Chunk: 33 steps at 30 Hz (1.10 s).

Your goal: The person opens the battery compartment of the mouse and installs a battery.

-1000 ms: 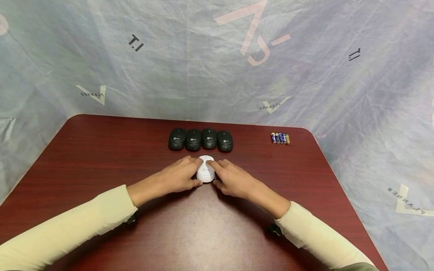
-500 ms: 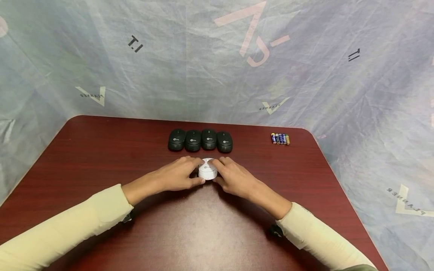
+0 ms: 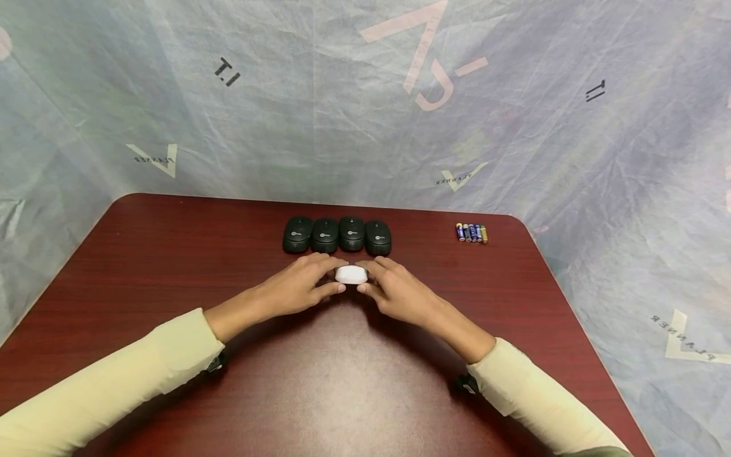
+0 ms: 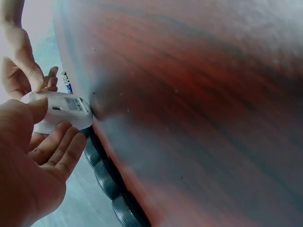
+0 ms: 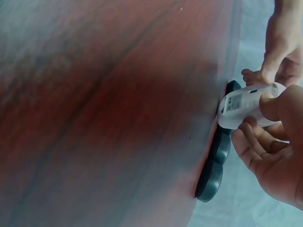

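Observation:
Both hands hold a white computer mouse point(image 3: 351, 275) between them, in front of a row of black mice. My left hand point(image 3: 299, 284) pinches its left side with thumb and fingers. On the opposite side my right hand point(image 3: 403, 293) grips it the same way. In the left wrist view the white mouse point(image 4: 71, 106) is tipped up on end, its underside with a label and a dark sensor slot facing the camera. The right wrist view shows the same underside of the mouse point(image 5: 244, 105), with its lower end close over the table.
Several black mice point(image 3: 325, 235) stand side by side just beyond the hands. To the far right several small batteries point(image 3: 472, 233) lie in a row. The dark red wooden table point(image 3: 354, 381) reaches back to a grey printed sheet point(image 3: 320, 114) hung behind it.
Lying with its top visible a second ago, the white mouse has been tilted up, so only its rounded end shows in the head view. Both hands have moved slightly away with it.

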Motion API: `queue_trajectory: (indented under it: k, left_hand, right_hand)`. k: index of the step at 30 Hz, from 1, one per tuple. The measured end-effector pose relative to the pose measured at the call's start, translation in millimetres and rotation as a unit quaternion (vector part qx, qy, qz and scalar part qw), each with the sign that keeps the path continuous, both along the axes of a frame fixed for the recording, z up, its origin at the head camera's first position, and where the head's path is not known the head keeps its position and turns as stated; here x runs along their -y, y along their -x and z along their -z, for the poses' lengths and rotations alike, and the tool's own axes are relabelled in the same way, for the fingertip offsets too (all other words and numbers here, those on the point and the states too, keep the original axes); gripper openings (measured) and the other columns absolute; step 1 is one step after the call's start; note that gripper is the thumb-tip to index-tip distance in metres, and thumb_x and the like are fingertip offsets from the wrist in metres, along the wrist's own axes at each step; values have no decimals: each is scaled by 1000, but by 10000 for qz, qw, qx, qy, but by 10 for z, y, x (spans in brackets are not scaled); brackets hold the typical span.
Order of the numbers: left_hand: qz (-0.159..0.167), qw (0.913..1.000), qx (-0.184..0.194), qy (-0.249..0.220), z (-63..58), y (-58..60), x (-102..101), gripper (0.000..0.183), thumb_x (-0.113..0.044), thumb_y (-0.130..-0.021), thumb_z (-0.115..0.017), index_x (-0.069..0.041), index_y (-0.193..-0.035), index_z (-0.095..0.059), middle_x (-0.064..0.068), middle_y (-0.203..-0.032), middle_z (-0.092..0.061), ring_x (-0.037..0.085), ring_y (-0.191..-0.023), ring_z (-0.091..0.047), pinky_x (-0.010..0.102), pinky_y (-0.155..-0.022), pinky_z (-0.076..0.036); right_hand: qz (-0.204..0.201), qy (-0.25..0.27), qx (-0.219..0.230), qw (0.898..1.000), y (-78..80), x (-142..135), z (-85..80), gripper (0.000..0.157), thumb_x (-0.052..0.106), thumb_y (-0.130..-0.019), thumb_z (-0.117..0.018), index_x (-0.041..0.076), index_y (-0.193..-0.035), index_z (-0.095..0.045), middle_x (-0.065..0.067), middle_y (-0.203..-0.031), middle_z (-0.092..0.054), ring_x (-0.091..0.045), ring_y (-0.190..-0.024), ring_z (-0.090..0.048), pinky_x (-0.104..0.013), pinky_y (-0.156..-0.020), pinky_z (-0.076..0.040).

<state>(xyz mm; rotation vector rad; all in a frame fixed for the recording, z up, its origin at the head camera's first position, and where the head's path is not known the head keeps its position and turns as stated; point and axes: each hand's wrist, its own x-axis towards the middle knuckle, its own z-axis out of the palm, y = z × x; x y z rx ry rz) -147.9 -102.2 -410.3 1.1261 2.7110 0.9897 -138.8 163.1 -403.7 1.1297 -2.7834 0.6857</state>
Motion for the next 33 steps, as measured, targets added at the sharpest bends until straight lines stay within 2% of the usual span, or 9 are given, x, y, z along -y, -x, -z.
queue_trajectory:
  k: [3,7,10,14,19,23,29,31,33]
  left_hand:
    - [-126,9998,-67,-113,21,12,-17,37,-24,-109,-78,-8,-142,-74,1,-103,-69,25,-103,-67,39,-92,-57]
    - [-308,9991,91,-279,31,23,-50,36,-25,-110,-76,-6,-141,-75,6,-114,-65,18,-98,-68,39,-94,-59]
    - [-369,9981,273,-405,34,24,-76,35,-23,-112,-74,-4,-141,-74,8,-123,-67,16,-103,-70,41,-98,-62]
    - [-330,9965,491,-599,54,29,-112,34,-22,-114,-70,-5,-143,-71,9,-132,-76,21,-119,-72,46,-105,-63]
    - [-409,9897,1040,-900,82,19,-127,43,-22,-116,-67,-13,-158,-62,8,-126,-81,19,-112,-77,39,-93,-68]
    - [-424,9816,1374,-1256,104,2,-132,53,-18,-115,-69,-21,-165,-55,11,-119,-80,17,-100,-77,35,-79,-71]
    - [-448,9724,1635,-1605,101,-24,-115,55,-18,-112,-73,-22,-164,-57,11,-114,-78,17,-91,-74,41,-73,-70]
    - [-485,9663,1782,-1796,113,-21,-110,55,-17,-112,-74,-21,-164,-57,13,-113,-78,18,-89,-74,43,-71,-71]
    - [-507,9576,1972,-2036,126,-21,-106,54,-15,-112,-74,-18,-163,-57,16,-112,-78,18,-86,-74,45,-69,-71]
  right_hand:
    - [98,176,286,9994,14,-12,-3,32,17,-110,-76,2,-138,-72,-9,-114,-74,-17,-96,-66,-32,-81,-61]
    - [247,409,764,9959,26,-29,-15,24,20,-113,-72,5,-132,-72,-7,-115,-73,-16,-97,-66,-31,-81,-58]
    - [361,549,1091,9919,34,-30,-18,20,23,-114,-70,8,-127,-73,-6,-115,-75,-16,-100,-68,-32,-84,-58]
    - [569,661,1447,9856,37,-29,-17,18,25,-115,-68,10,-123,-74,-6,-112,-73,-17,-98,-65,-32,-86,-56]
    - [772,828,1989,9735,38,-29,-10,21,27,-118,-63,9,-125,-73,-9,-111,-67,-17,-87,-67,-31,-80,-57]
    - [784,1256,2697,9515,38,-23,-13,28,26,-120,-57,4,-130,-72,-15,-113,-75,-23,-88,-78,-37,-83,-67]
    - [569,2205,3826,8954,47,19,6,36,18,-122,-51,-8,-143,-63,-29,-125,-78,-29,-105,-83,-48,-94,-73]
    - [566,2399,3916,8865,44,37,13,37,16,-121,-53,-9,-147,-60,-30,-128,-76,-28,-106,-82,-49,-96,-73]
    - [607,2553,3880,8835,34,57,22,40,14,-119,-58,-5,-154,-57,-30,-131,-76,-25,-106,-82,-50,-96,-72]
